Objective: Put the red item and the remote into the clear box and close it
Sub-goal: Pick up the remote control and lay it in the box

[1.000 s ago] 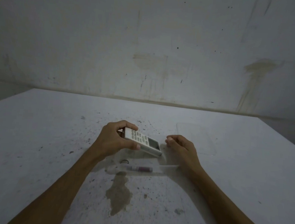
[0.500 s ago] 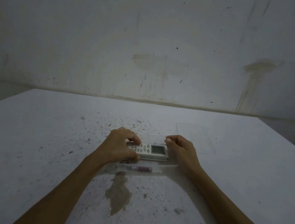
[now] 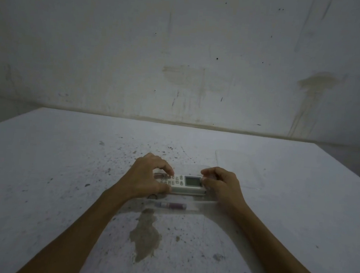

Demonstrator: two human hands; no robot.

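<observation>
A white remote (image 3: 184, 183) with a small screen lies level inside the clear box (image 3: 209, 203), in its far half. My left hand (image 3: 148, 177) grips the remote's button end with thumb and fingers. My right hand (image 3: 220, 182) rests at the screen end, fingers curled against the remote and the box's right wall. The red item (image 3: 172, 205), a thin tube-shaped thing, lies along the box's near wall. The clear lid (image 3: 239, 169) rests flat on the table to the right of the box.
The white table (image 3: 42, 179) is speckled with dark spots and has a brown stain (image 3: 145, 235) just in front of the box. A stained wall (image 3: 180, 61) rises behind the table's far edge.
My left hand has lowered the remote from a tilted hold above the box to level inside it. My right hand has closed in on the remote's screen end.
</observation>
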